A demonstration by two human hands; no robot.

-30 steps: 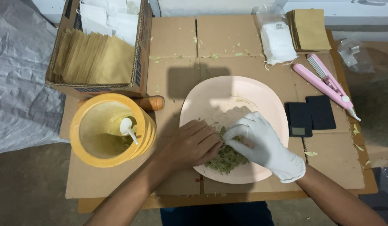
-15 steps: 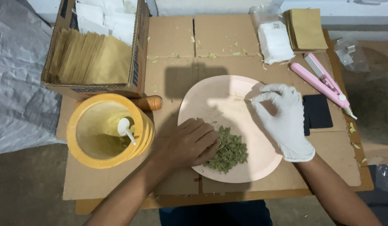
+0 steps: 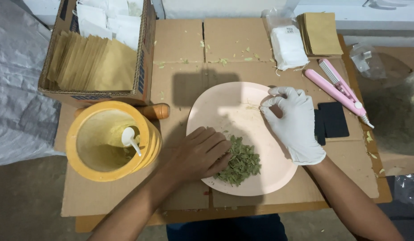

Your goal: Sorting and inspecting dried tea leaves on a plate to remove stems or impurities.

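Note:
A pale pink round plate (image 3: 229, 111) lies on a cardboard-covered table. A small pile of dried green leaves (image 3: 242, 163) sits on its near part. My bare left hand (image 3: 200, 154) rests palm down on the plate's near left edge, fingertips against the pile, holding nothing. My right hand (image 3: 296, 120), in a white glove, hovers over the plate's far right part. Its thumb and forefinger are pinched together near a few pale crumbs. Whether anything sits in the pinch is too small to tell.
A yellow tub (image 3: 82, 165) with a white scoop (image 3: 129, 136) stands left, an orange handle (image 3: 155, 110) behind it. A cardboard box (image 3: 142, 76) of brown envelopes (image 3: 95, 64) sits far left. A pink sealer (image 3: 338, 89), black pads (image 3: 334, 118), white sachets (image 3: 287, 44) and more brown envelopes (image 3: 323, 33) lie right.
My gloved right hand has left the leaf pile and moved up to the plate's far right part, fingers pinched. My left hand has stayed by the pile.

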